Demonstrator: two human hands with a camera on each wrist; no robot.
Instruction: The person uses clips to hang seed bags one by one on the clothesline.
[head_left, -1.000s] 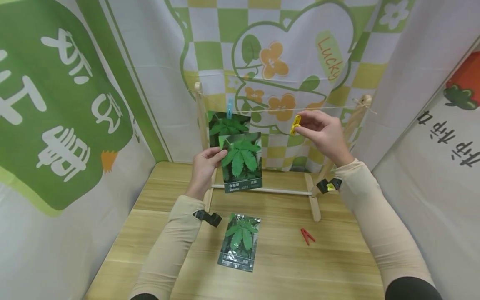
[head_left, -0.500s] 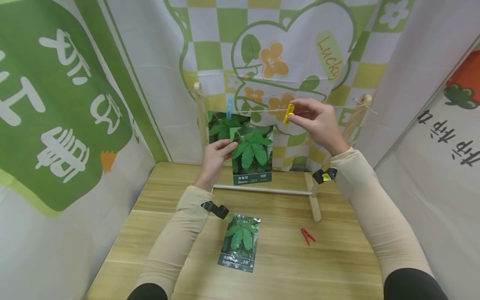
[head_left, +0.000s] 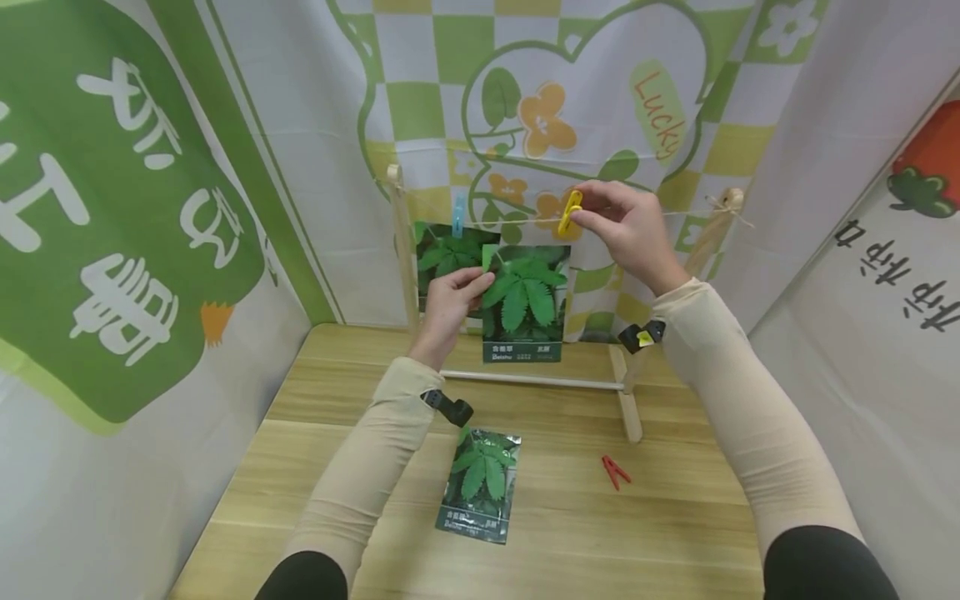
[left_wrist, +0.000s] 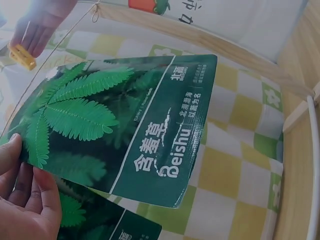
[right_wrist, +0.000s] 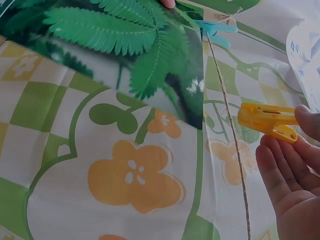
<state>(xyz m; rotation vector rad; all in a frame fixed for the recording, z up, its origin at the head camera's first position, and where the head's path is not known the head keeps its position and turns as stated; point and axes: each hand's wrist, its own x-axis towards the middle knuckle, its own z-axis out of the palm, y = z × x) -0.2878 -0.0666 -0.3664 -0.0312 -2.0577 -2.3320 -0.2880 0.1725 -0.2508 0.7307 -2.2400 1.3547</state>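
Observation:
My left hand [head_left: 452, 310] pinches the left edge of a dark green seed packet [head_left: 523, 308] with a fern-like leaf picture, held upright just below the string [head_left: 517, 222]. Between thumb and fingers, my right hand [head_left: 626, 229] pinches a yellow clothespin [head_left: 570, 213] close to the string, above the packet's right corner. In the right wrist view the yellow clothespin [right_wrist: 267, 120] points its nose at the string. A matching packet [head_left: 442, 250] hangs behind from a blue clothespin [head_left: 458, 217], partly hidden by the held packet and my left hand.
Another packet [head_left: 480, 487] lies on the wooden table [head_left: 360, 500], with a red clothespin [head_left: 616, 472] to its right. The string runs between two wooden posts; the right post [head_left: 705, 237] stands behind my right arm. A white bar [head_left: 536, 381] joins the stand low down.
My left hand has carried the packet right and up, towards the string. My right hand has brought the yellow clothespin left and up to string height.

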